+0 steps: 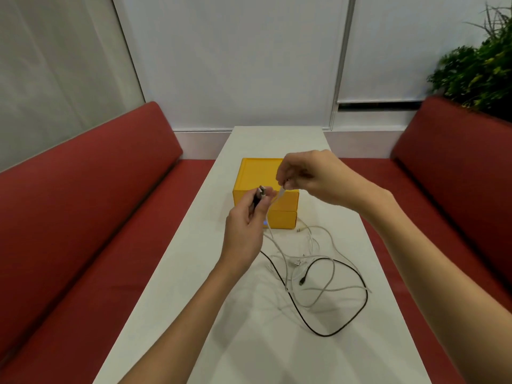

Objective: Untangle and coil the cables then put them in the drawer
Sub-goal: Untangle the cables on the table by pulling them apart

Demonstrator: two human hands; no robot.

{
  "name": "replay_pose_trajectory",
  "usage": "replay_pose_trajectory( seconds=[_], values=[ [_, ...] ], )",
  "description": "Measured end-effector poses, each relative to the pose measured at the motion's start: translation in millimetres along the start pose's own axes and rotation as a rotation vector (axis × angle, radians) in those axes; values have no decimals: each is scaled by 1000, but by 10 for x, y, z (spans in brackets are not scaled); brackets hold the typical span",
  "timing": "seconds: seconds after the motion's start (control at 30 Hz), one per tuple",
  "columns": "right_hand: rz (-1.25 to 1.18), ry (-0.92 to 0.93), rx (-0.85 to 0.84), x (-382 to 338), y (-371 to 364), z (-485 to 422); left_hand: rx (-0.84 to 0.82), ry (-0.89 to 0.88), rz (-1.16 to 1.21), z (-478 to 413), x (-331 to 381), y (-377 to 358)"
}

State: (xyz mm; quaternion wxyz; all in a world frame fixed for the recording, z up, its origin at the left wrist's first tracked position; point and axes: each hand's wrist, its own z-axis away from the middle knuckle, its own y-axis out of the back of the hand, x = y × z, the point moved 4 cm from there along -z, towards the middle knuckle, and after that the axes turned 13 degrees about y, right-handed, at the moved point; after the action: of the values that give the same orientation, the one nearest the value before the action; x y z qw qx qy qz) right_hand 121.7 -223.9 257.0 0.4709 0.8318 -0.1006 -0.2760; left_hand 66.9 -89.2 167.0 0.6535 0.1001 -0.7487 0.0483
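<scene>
A tangle of white cables and one black cable lies on the white table, in front of a yellow drawer box whose drawers look closed. My left hand is raised above the table and grips the black cable's plug end near the box front. My right hand hovers over the box and pinches the plug end of a white cable, which hangs down to the tangle.
Red bench seats run along both sides of the narrow table. A green plant stands behind the right backrest. White wall panels close off the far end.
</scene>
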Motion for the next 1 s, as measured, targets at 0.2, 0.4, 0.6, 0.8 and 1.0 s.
replay_pose_trajectory(
  seconds=[0.2,0.4,0.6,0.8,1.0],
  values=[
    [-150,-18,98,-29,-50,58,1,-69,-53,-58,-2,-51],
    [-224,-61,154,-37,-144,65,0,-98,-89,-41,12,-73],
    [-255,-108,224,-16,-222,70,-54,-67,-49,-80,23,-61],
    [-258,-97,242,27,-286,94,-131,-13,-128,-164,-22,-44],
    [-396,-160,376,143,-261,103,-55,-35,-100,-224,3,78]
  ],
)
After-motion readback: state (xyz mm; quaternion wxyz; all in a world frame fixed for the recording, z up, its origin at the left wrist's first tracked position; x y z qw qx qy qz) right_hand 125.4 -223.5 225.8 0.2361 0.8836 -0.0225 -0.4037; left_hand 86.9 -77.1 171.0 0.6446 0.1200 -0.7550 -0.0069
